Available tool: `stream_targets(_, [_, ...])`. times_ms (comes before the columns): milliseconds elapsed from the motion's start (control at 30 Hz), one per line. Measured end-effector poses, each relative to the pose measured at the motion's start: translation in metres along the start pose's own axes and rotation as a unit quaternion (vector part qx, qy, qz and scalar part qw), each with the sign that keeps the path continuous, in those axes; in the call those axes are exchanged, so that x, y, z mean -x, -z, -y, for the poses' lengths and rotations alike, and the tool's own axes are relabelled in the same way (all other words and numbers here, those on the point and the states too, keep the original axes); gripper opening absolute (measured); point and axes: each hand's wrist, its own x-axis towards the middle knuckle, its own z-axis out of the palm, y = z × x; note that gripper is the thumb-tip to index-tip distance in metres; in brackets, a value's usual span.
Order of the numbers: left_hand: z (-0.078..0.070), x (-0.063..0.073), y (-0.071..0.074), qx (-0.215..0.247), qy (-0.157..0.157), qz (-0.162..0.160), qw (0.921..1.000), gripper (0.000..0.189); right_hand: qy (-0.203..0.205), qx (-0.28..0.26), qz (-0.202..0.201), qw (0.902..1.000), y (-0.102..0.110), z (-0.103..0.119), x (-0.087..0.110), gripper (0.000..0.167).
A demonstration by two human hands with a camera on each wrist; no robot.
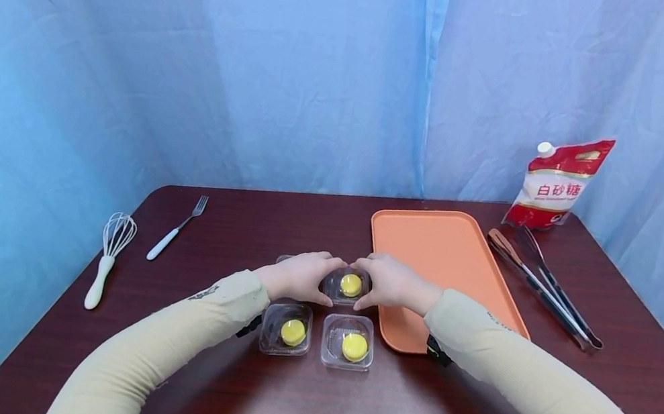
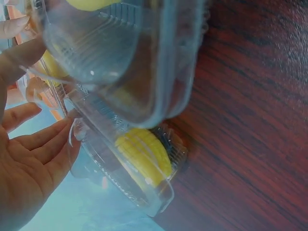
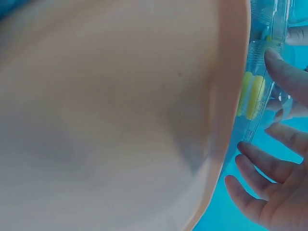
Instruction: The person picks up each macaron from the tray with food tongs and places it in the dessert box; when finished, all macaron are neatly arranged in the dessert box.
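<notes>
A clear plastic box (image 1: 336,292) with a yellow macaron (image 1: 351,285) inside sits between both hands. From its left side, my left hand (image 1: 300,278) holds it, fingertips at the far corner and thumb at the near one. My right hand (image 1: 398,285) grips the right side the same way; in the right wrist view its thumb (image 3: 284,72) and forefinger are at the box's edge. Nearer me stand two similar boxes, a left one (image 1: 269,345) and a right one (image 1: 330,352), each with a yellow macaron. Another box (image 2: 103,166) is mostly hidden behind my left hand in the head view.
An orange tray (image 1: 426,234) lies to the right, partly under my right forearm. Beyond it are metal tongs (image 1: 548,290) and a red-and-white sugar bag (image 1: 555,186). On the left lie a fork (image 1: 174,234) and a whisk (image 1: 106,261). Blue curtains hang behind the dark table.
</notes>
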Motion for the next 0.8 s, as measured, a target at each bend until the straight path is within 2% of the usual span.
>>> stream_targets(800, [0.0052, 0.0012, -0.0021, 0.016, -0.004, -0.001, 0.9999, 0.074, -0.001, -0.007, 0.003, 1.0000, -0.0003, -0.0010, 0.0011, 0.070])
